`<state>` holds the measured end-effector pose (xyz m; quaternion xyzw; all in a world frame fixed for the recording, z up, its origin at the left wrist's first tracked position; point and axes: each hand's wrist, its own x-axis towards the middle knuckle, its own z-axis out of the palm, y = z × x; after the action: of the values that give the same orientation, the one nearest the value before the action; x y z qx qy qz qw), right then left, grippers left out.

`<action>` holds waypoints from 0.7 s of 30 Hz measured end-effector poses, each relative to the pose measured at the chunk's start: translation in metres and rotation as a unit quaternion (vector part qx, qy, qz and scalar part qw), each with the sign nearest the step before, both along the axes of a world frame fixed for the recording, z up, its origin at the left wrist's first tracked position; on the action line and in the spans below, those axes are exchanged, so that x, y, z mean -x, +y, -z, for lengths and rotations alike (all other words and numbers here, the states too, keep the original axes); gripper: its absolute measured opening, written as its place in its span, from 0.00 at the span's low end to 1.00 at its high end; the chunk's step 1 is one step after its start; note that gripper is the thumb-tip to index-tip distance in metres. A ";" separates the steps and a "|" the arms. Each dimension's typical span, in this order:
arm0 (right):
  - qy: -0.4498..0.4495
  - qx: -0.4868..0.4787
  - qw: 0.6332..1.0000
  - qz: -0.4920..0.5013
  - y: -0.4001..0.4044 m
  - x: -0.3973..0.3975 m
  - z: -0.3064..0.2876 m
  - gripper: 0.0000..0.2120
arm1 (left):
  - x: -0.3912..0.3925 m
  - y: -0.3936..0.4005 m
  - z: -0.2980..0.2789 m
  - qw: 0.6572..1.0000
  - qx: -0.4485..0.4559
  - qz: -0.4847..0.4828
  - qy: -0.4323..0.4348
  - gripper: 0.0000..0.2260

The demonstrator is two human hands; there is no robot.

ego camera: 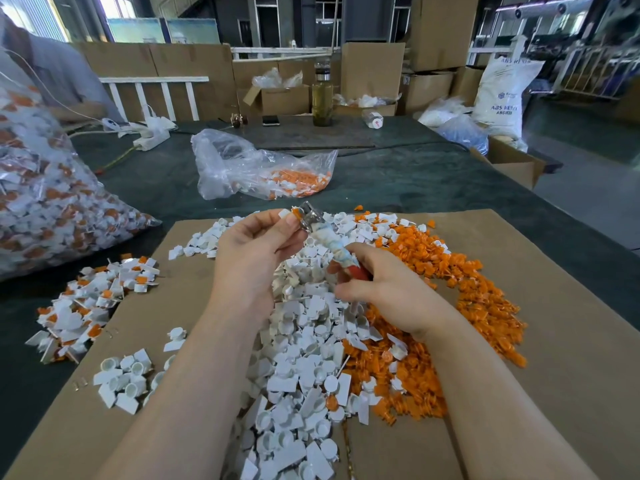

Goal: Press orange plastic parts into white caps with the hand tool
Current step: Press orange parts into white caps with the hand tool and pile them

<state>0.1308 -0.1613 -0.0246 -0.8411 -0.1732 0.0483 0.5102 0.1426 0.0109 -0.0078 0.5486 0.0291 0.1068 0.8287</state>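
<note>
Tool [327, 237] and cap [284, 213] meet in the air above the heaps, and that meeting is what the next move depends on. The right hand [377, 289] has its fingers curled round the tool's red lower handle, so the shaft runs up and to the left, its taped middle leading to a metal head that lies right against the left fingertips [291, 221]. The left hand [252, 247] pinches a white cap with an orange part [295, 212] sitting at its mouth, held just left of the metal head; whether the part is already seated I cannot tell. The tool's long axis points from the right hand toward the left, so any push would likely travel along that line into the pinch, with the left hand bracing. The left hand is nearer the work; the right hand sits lower and farther back. Below lie the white pile [304, 358] and the orange pile [485, 299] on cardboard [571, 341], with mixed finished-looking pieces [93, 303] off to the left.
</note>
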 end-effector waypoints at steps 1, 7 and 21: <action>0.003 0.001 1.000 -0.006 0.000 0.000 0.000 0.07 | 0.000 0.000 0.000 1.000 0.001 0.002 -0.002 0.04; 0.000 0.005 1.000 -0.009 0.000 0.001 0.001 0.09 | 0.001 0.002 -0.002 1.000 0.003 0.012 -0.015 0.03; -0.150 -0.089 0.970 0.168 0.013 -0.001 0.005 0.07 | 0.005 -0.017 0.003 0.972 -0.219 -0.090 -0.011 0.06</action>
<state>0.1320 -0.1478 -0.0296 -0.8069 -0.1073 -0.1806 0.5521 0.1375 -0.0058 -0.0107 0.7104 0.0453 0.1902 0.6761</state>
